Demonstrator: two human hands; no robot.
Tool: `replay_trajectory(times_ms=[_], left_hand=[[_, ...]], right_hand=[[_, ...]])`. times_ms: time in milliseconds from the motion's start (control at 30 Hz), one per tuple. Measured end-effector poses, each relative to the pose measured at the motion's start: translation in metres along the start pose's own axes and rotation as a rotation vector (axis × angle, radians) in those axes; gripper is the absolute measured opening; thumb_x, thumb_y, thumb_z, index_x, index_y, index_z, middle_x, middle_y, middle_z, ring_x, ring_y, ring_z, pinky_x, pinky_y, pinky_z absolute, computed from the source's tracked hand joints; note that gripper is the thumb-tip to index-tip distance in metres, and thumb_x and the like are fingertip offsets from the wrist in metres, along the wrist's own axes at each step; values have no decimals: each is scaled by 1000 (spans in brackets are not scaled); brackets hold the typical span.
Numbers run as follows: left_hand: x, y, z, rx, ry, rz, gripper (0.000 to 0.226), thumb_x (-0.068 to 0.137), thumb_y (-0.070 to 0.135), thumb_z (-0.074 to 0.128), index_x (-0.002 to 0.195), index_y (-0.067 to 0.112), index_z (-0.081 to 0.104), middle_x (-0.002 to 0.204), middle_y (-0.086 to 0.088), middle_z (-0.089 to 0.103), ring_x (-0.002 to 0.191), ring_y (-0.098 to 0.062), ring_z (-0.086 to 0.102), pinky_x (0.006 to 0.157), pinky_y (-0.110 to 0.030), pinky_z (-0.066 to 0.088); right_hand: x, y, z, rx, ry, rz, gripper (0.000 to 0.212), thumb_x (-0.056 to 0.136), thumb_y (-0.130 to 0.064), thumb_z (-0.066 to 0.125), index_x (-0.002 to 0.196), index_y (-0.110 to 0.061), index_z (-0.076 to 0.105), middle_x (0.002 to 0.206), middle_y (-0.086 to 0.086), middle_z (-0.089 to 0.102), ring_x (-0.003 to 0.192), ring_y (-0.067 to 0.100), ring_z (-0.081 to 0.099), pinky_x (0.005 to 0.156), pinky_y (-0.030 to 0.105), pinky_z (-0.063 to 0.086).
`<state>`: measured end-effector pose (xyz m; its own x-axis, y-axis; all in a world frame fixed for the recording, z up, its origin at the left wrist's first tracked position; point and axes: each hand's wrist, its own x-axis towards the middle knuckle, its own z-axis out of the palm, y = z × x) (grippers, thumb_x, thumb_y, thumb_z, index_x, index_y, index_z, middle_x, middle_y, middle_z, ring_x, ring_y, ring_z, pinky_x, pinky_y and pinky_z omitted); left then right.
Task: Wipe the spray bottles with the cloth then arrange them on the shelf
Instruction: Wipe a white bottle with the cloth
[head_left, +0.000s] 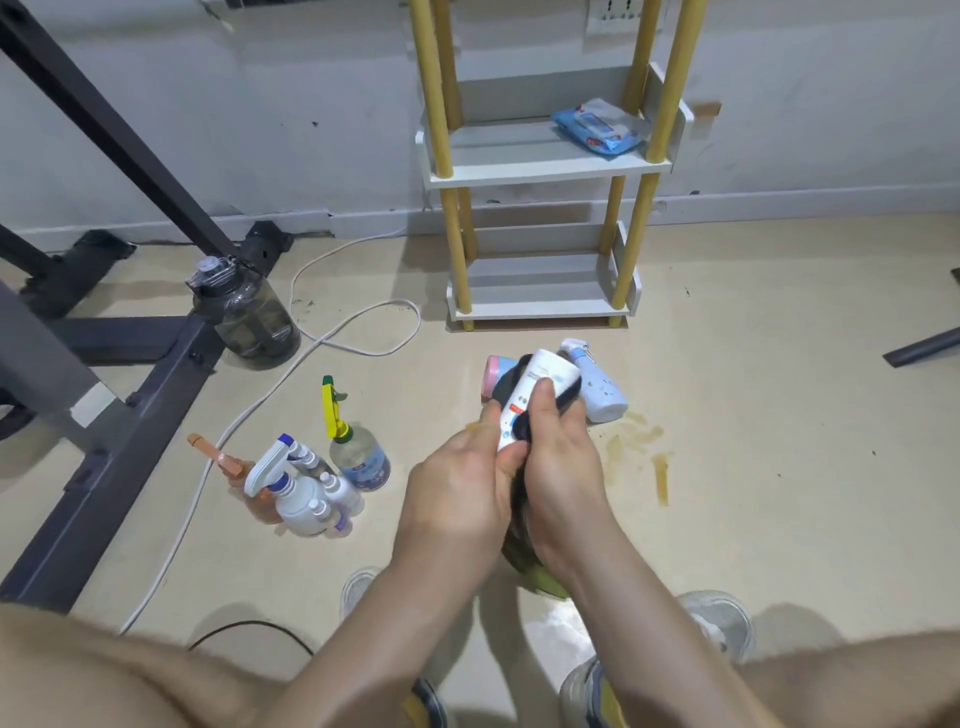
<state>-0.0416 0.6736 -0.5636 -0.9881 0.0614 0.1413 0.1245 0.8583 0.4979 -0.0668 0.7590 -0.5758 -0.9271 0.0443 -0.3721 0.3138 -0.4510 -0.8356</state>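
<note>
Slippage is the danger: left grip (462, 483) clasps the near end of the white bottle (545, 376), held above the floor (769, 530) before the shelf (545, 166), right grip (558, 457) squeezes the dark cloth (570, 397) round it, and a hard rub could twist it free.

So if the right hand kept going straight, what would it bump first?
Probably the pale blue plastic spray bottle lying just beyond the right hand, though depth is unclear.

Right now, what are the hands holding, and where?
Left hand grips the white bottle by its near end; right hand holds the cloth wrapped round its middle.
</note>
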Motion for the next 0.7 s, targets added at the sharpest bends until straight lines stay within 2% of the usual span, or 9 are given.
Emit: replay_trajectory(times_ms=[100,200,233,300,400,467,567,633,700], left_hand=[[-1,-1,-3,-30,-44,120,54,92,33,32,144,27,45,94,1,55,92,-27,59,72,-32,39],[5,4,-20,-68,-27,176,40,89,38,35,112,29,66,90,6,59,85,-20,60,76,-35,48],[11,4,-25,-139,35,114,29,92,41,43,103,29,67,88,7,62,81,-19,61,75,-36,50],[25,1,-36,-410,47,-83,10,91,37,63,98,31,61,81,6,64,68,-19,63,69,-36,55],[35,-8,-53,-757,-257,-177,20,87,20,72,103,27,62,76,-3,62,56,-20,59,56,-30,55],[38,-20,-60,-690,-412,-102,24,88,20,71,110,26,64,72,-3,61,57,-19,57,57,-25,50],[37,-35,-63,-498,-405,-26,19,88,37,67,105,30,64,62,4,59,54,-17,53,56,-30,47],[34,-36,-60,-381,-316,-85,27,90,52,59,87,25,63,54,2,60,50,-17,52,57,-33,46],[34,-35,-58,-228,-240,-232,52,94,58,47,64,17,54,49,-1,60,49,-19,51,58,-32,43]], right_hand=[[-4,4,-9,110,-53,1,36,93,-48,55,126,-34,53,122,14,66,113,30,66,103,55,47],[-2,-7,-30,74,-224,20,48,92,-45,62,128,-14,55,109,26,67,93,26,70,85,45,58],[-1,-15,-36,-31,-307,4,52,92,-41,63,129,-6,54,98,19,71,84,19,71,77,34,59],[4,-34,-45,-242,-547,-6,44,89,-23,69,127,-4,57,98,12,73,89,15,69,82,28,58],[8,-55,-47,-432,-824,101,36,81,3,69,114,-11,65,103,7,70,97,17,66,85,29,55],[11,-58,-46,-606,-809,111,37,78,5,73,111,-10,66,104,10,72,96,19,68,88,33,56],[9,-57,-36,-835,-711,27,38,73,-14,82,107,-13,66,104,11,72,98,28,69,92,43,56],[7,-50,-27,-1085,-596,-133,30,74,-24,80,96,-19,61,86,3,68,84,25,67,79,42,57],[3,-35,-17,-1539,-365,-538,33,75,-27,74,90,-19,46,72,-2,53,66,27,58,53,40,49]])
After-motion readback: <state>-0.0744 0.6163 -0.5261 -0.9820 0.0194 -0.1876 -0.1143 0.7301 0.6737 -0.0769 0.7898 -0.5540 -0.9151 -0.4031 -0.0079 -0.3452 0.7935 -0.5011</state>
